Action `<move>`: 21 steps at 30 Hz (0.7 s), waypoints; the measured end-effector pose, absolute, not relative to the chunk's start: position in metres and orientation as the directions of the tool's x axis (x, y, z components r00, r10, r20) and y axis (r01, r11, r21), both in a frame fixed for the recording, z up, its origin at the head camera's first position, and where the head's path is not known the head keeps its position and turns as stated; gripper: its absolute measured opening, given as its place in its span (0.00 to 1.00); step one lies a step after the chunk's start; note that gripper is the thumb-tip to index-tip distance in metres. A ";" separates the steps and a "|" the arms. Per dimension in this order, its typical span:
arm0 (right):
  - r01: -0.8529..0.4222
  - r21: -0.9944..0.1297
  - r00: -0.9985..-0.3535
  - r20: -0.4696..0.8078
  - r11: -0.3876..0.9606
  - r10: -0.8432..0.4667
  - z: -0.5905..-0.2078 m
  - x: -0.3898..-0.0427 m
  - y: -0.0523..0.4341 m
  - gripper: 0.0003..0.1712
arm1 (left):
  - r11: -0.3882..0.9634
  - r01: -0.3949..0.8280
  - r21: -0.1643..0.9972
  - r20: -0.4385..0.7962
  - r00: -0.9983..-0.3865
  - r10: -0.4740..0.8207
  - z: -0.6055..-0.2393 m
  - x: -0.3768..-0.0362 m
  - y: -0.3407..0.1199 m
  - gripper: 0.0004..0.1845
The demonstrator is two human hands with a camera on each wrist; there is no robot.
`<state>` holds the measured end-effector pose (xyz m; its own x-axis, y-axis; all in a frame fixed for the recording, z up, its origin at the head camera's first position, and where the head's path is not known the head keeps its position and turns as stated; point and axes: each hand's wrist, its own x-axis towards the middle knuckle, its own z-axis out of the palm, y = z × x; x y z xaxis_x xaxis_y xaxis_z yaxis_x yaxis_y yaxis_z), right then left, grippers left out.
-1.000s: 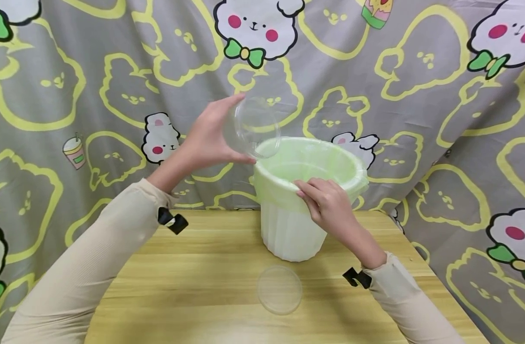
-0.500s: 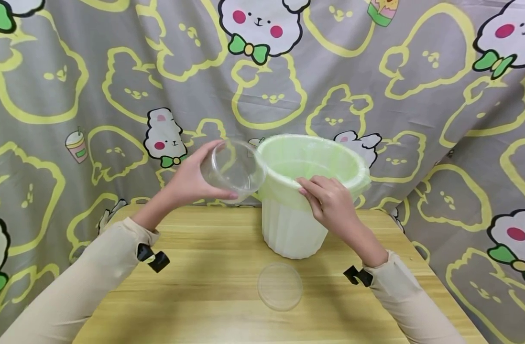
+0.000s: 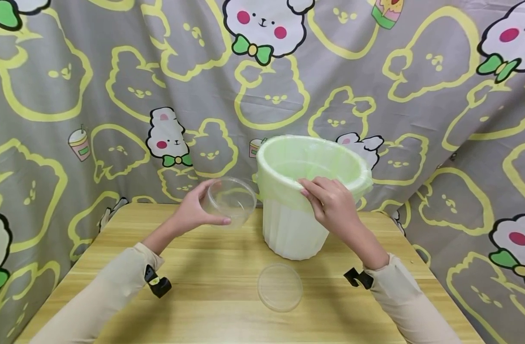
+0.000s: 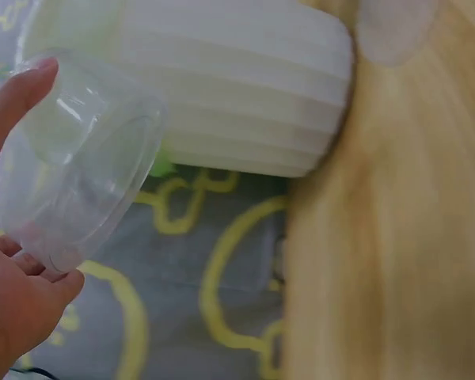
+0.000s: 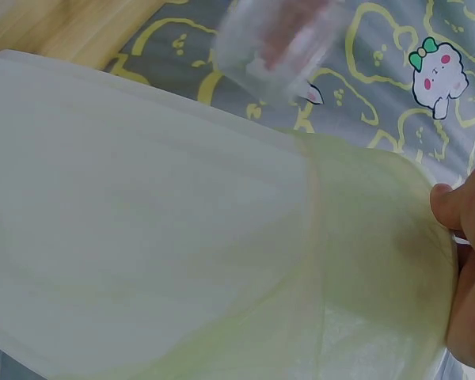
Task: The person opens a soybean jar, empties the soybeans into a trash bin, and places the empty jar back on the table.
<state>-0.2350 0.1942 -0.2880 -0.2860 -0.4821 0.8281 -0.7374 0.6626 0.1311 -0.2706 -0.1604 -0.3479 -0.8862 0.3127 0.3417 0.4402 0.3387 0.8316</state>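
Note:
A clear round plastic tub is gripped by my left hand, thumb in front and fingers around its far side. It hangs above the table, tilted, just left of the bin; the left wrist view also shows the tub with nothing visible inside. My right hand grips the near rim of a white trash bin, which stands upright. Over that rim folds a pale green bin liner. In the right wrist view, thumb and fingers of the right hand pinch the lined edge.
A clear round lid lies flat on the wooden table, in front of the bin. Behind the table hangs a grey curtain with a cartoon print, close to the bin's back.
The left hand has brought the tub down and left, away from the bin's opening, turning it from on its side to more upright. The right hand stays on the rim.

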 end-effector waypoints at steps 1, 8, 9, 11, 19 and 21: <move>-0.737 0.131 -0.286 0.828 0.663 -0.482 -0.288 -0.235 0.194 0.14 | 0.332 0.425 0.842 0.326 -0.892 0.314 -0.354 -0.272 -0.161 0.55; -0.736 0.132 -0.281 0.832 0.664 -0.478 -0.289 -0.235 0.195 0.14 | 0.343 0.326 0.881 0.223 -0.926 0.305 -0.396 -0.274 -0.159 0.57; -0.737 0.133 -0.281 0.832 0.663 -0.478 -0.289 -0.235 0.195 0.14 | 0.345 0.318 0.883 0.215 -0.928 0.304 -0.401 -0.274 -0.158 0.57; -0.737 0.132 -0.281 0.832 0.662 -0.478 -0.289 -0.235 0.195 0.14 | 0.342 0.299 0.891 0.195 -0.932 0.306 -0.411 -0.273 -0.157 0.57; -0.736 0.133 -0.282 0.832 0.664 -0.479 -0.288 -0.235 0.195 0.14 | 0.296 0.245 0.923 0.139 -0.931 0.338 -0.437 -0.271 -0.149 0.56; -0.736 0.133 -0.282 0.832 0.664 -0.478 -0.289 -0.236 0.195 0.14 | 0.290 0.232 0.928 0.126 -0.931 0.341 -0.442 -0.270 -0.148 0.57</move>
